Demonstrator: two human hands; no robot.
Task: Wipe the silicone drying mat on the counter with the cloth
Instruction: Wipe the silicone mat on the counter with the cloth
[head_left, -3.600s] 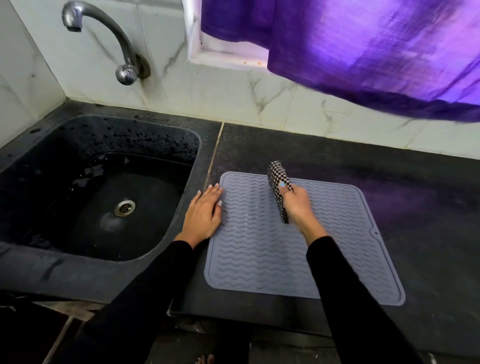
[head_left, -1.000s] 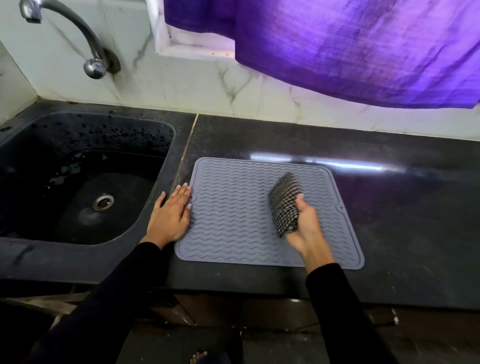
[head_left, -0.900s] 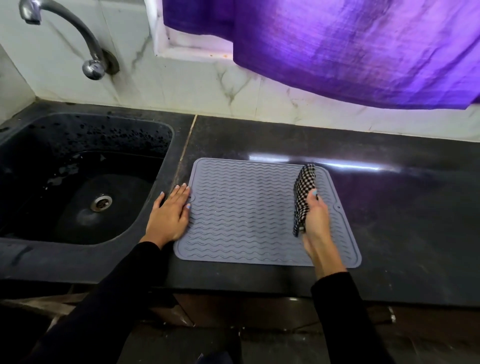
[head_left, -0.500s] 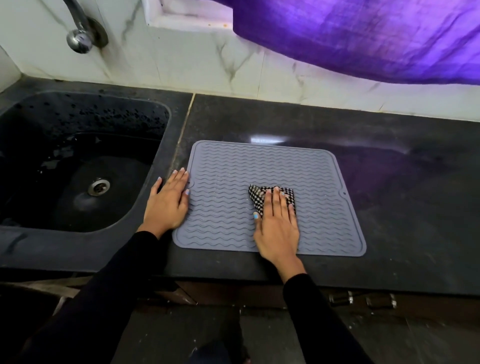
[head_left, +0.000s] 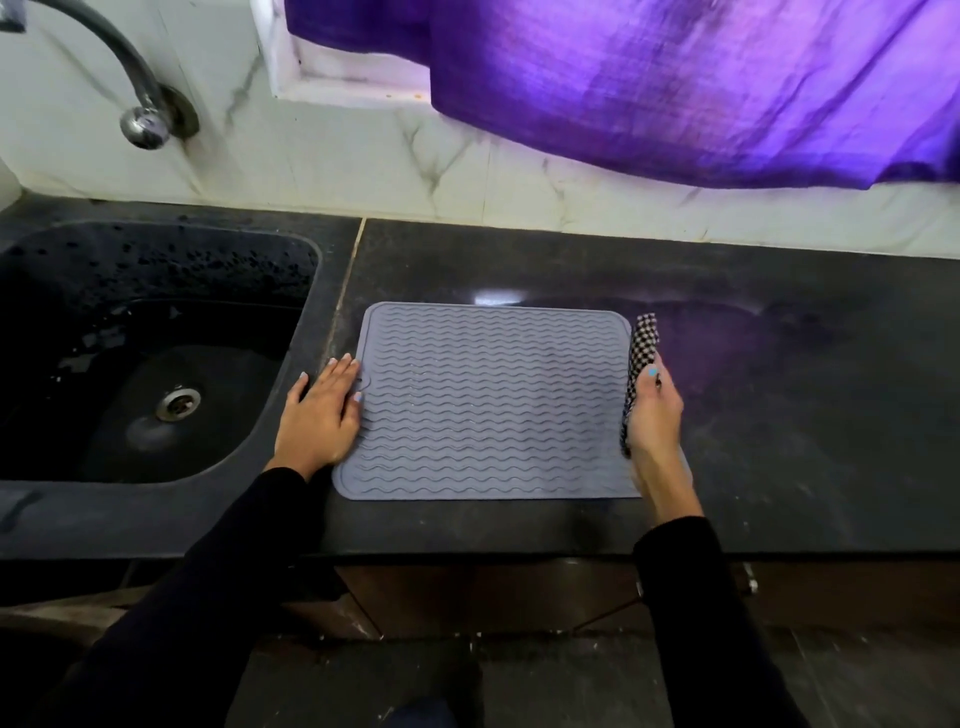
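The dark stone surface (head_left: 779, 415) spans the full width of the view, bounded on the far side by a white marbled wall (head_left: 311, 156). A purple curtain (head_left: 675, 88) hangs over the upper right of the wall, its lower edge well above the surface. A black sink (head_left: 67, 364) is set into the left part of the surface; its walls carry water droplets and a metal drain (head_left: 178, 404) sits in its floor. A curved metal tap (head_left: 140, 111) projects from the wall above the sink.

The grey silicone drying mat (head_left: 493, 405) lies flat on the surface, just right of the sink and near the front edge. Its top face carries rows of wavy ridges. The near right corner is hidden behind the right forearm.

Both arms wear black sleeves (head_left: 208, 597) and reach in from the near side.

The left hand (head_left: 322, 415) lies flat, palm down, fingers straight and together. It rests on the surface at the mat's left edge, with the fingertips touching that edge. It holds nothing.

The right hand (head_left: 652, 415) is at the mat's right edge, turned on its side. Its thumb, with a light blue nail, presses on the cloth and the hand grips it; the other fingers are hidden behind the hand.

The cloth (head_left: 640, 348) is a black-and-white check, folded into a narrow strip. It stands on edge along the mat's right border, extending past the hand toward the far right corner of the mat.
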